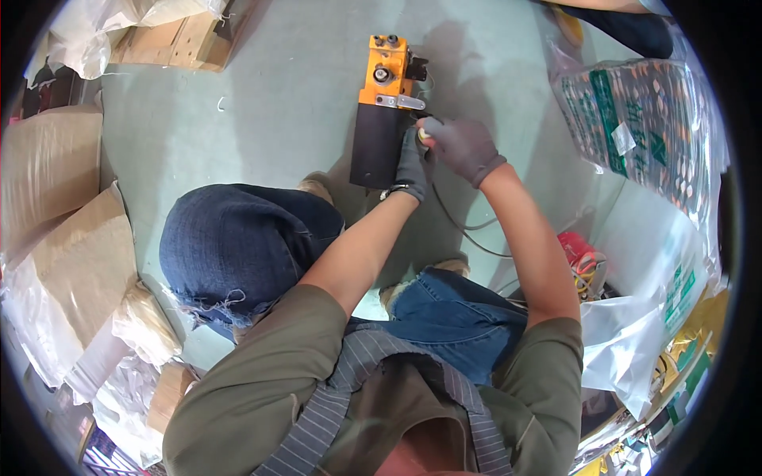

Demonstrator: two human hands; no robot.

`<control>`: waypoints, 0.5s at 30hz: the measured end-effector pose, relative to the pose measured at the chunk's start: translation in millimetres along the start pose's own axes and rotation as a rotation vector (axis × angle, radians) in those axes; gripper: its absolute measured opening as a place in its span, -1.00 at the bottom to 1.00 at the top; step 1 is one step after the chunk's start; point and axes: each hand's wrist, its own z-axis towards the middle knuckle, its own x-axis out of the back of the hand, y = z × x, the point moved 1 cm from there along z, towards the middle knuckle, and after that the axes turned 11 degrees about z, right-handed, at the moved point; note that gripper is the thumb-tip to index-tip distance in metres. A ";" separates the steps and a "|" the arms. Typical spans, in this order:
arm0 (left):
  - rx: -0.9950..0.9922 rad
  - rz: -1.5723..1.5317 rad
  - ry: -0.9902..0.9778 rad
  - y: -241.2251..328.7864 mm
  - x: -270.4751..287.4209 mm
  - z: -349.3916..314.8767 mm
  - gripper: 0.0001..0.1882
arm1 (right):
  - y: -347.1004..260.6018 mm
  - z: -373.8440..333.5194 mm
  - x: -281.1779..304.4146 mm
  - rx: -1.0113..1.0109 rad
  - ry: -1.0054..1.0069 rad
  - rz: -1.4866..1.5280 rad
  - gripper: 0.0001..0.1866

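An orange and black powered machine (383, 75) lies on the grey floor, its black body (376, 143) toward me and its orange end with bolts and a metal lever farther off. My left hand (411, 165), in a dark grey glove, is closed along the right side of the black body. My right hand (467, 147), gloved alike with bare fingertips, meets it there in a pinch. A small pale yellowish bit shows between the fingers, too small to name. Beneath the hands a dark cable (452, 216) curves away to the right.
Wrapped cardboard packages (67, 262) line the left side, below a wooden pallet (163, 44). On the right stand a plastic-wrapped stack (635, 119) and a red item with yellow cords (582, 262). Another person's dark-clad leg (627, 30) shows at top right. My knees flank the machine's near end.
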 end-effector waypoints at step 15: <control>0.389 -0.794 -0.011 -4.0 -5.3 2.4 -0.69 | -9.6 1.2 -6.0 -0.153 0.043 -0.217 -0.70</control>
